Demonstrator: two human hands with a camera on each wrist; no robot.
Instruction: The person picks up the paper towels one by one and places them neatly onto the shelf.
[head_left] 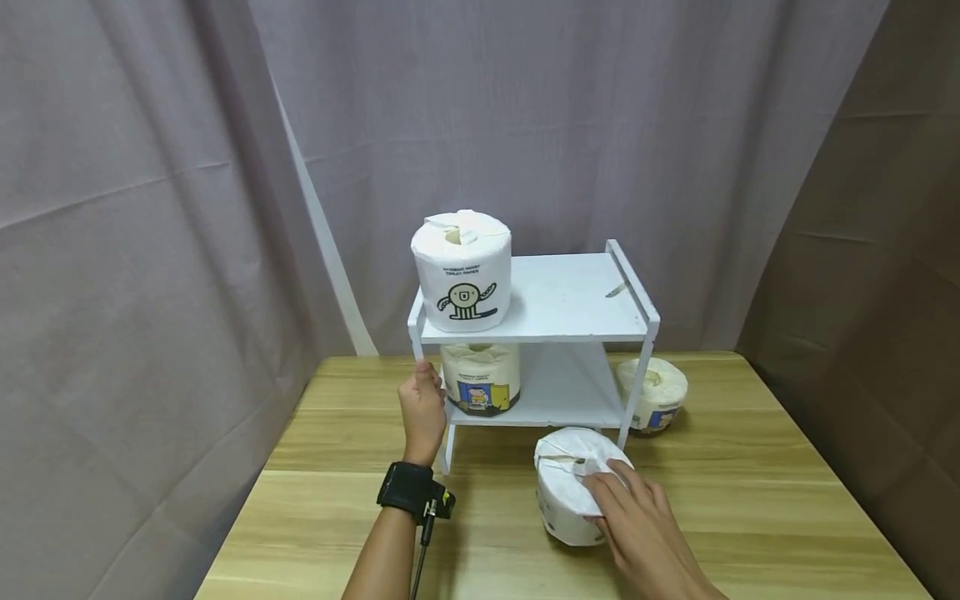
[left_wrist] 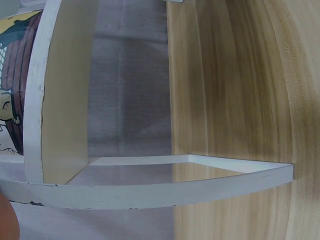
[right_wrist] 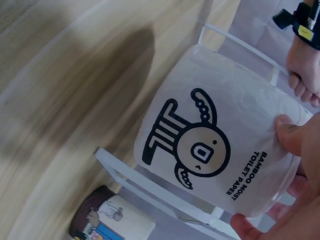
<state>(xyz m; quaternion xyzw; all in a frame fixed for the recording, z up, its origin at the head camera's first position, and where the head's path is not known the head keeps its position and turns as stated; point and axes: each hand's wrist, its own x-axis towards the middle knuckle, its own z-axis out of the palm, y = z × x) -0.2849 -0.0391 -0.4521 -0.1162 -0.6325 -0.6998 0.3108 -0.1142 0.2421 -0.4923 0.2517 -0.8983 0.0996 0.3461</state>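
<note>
My left hand (head_left: 423,412) grips the front left post of a white two-tier shelf (head_left: 570,292); only a fingertip edge shows in the left wrist view. My right hand (head_left: 637,521) holds a white-wrapped toilet paper roll (head_left: 564,504) by its top rim, in front of the shelf. Its black cartoon print faces the right wrist camera. That roll leans and looks raised off the table, though its underside is hidden. A similar roll (head_left: 463,279) stands on the top tier at the left. Below it, a cream roll (head_left: 482,382) with a coloured picture sits on the lower tier.
Another cream roll (head_left: 660,392) stands on the wooden table (head_left: 345,500), behind the shelf's right side. Grey curtains (head_left: 570,125) hang behind and at both sides. The shelf's raised right side rail (head_left: 633,283) borders the top tier.
</note>
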